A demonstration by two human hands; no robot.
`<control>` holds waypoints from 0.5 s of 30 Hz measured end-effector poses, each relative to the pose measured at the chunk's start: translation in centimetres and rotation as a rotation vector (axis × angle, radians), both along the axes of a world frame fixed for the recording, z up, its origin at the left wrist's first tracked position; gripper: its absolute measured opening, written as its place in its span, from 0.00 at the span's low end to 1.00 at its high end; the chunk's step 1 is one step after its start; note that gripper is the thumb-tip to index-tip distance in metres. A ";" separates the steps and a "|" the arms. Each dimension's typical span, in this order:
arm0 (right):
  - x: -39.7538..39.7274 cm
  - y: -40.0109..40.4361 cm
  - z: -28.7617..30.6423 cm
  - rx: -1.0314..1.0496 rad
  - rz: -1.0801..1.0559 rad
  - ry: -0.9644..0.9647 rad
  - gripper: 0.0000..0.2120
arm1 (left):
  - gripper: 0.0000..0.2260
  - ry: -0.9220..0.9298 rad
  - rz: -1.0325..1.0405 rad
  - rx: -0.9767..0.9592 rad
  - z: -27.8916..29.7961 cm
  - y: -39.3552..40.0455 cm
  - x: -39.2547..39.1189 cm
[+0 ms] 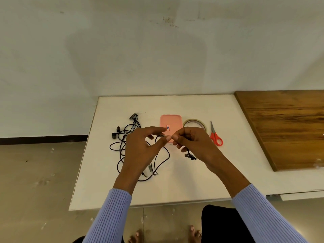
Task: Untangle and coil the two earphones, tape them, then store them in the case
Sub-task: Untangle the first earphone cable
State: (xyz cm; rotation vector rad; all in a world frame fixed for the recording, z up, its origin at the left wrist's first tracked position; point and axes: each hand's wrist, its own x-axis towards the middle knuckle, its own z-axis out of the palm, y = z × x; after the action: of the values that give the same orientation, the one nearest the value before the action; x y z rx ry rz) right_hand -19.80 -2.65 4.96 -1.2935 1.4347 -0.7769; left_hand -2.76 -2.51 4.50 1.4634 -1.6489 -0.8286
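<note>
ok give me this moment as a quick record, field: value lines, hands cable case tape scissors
left hand: pinches the black earphone cable above the table
right hand: pinches the same cable, earbuds hanging below it
second earphone: loose tangle on the white table, left of the hands
case: pink, shut, behind the hands
tape roll: right of the case
scissors: red handles, right of the tape, untouched
stage: untangling, nothing coiled or taped yet

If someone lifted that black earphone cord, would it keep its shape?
Probably not. The black earphone cord lies in loose loops on the white table and droops between both hands, so it looks floppy, light, and likely to snag.
</note>
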 end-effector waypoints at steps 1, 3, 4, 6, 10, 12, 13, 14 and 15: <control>0.1 0.0 0.1 -0.011 0.014 -0.014 0.05 | 0.08 0.010 -0.024 0.007 0.0 -0.1 0.0; 0.3 0.0 0.2 -0.048 0.033 -0.057 0.05 | 0.04 0.044 -0.058 0.025 0.2 -0.1 0.0; 0.3 -0.1 0.3 -0.059 0.032 -0.079 0.04 | 0.04 0.051 -0.055 0.029 0.3 -0.1 -0.1; 0.0 -0.2 0.4 -0.081 0.021 -0.093 0.04 | 0.04 0.054 -0.028 0.030 0.4 -0.1 -0.2; -0.6 -0.3 0.0 -0.215 0.035 0.116 0.02 | 0.04 0.013 -0.018 0.014 0.3 0.0 -0.2; -0.6 -0.2 -0.1 -0.305 0.018 0.165 0.02 | 0.03 0.005 -0.016 0.004 0.2 0.1 -0.1; -0.6 -0.2 -0.1 -0.357 0.014 0.189 0.02 | 0.03 0.002 -0.012 -0.002 0.2 0.1 -0.1; -0.6 -0.3 -0.2 -0.408 0.014 0.223 0.02 | 0.03 -0.002 -0.007 -0.007 0.2 0.0 -0.1; -0.7 -0.3 -0.2 -0.446 0.016 0.253 0.02 | 0.03 -0.006 -0.004 -0.010 0.2 0.0 -0.1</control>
State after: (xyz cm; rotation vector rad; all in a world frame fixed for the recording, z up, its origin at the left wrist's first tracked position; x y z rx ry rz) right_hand -20.45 -2.92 4.74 -1.7925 1.4963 -0.9866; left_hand -2.85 -2.49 4.72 1.4578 -1.6581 -0.8181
